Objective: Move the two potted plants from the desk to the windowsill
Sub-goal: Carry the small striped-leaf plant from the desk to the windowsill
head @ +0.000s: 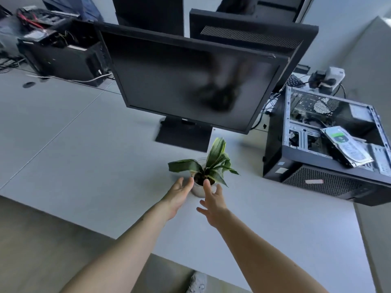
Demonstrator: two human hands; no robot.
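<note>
White and glazed-looking, the small pot [197, 189] stands on the pale grey table [84, 166] just in front of the black monitor [190, 81], its striped green leaves [213, 161] fanning up and out to both sides. Both of the person's arms reach in from the near edge. The left hand [178, 192] is open, fingers together and slightly curved, with its fingertips at the pot's left side, touching it or nearly so. The right hand [212, 200] is open too, fingers spread; one fingertip lies at the rim on the near right side, though I cannot tell whether it presses on it. Neither hand has closed round anything, so the pot is not yet lifted. To the right an open computer case [330, 144] lies on its side with a hard drive [347, 146] resting on it, well clear of the plant. Only this one potted plant shows in view; the second plant and the windowsill are both out of sight, so whether one plant has already been moved cannot be judged here. At the least, this plant is at the very start of its trip: it must be gripped, raised clear of the monitor's base and carried off, with care for the drooping leaves.
</note>
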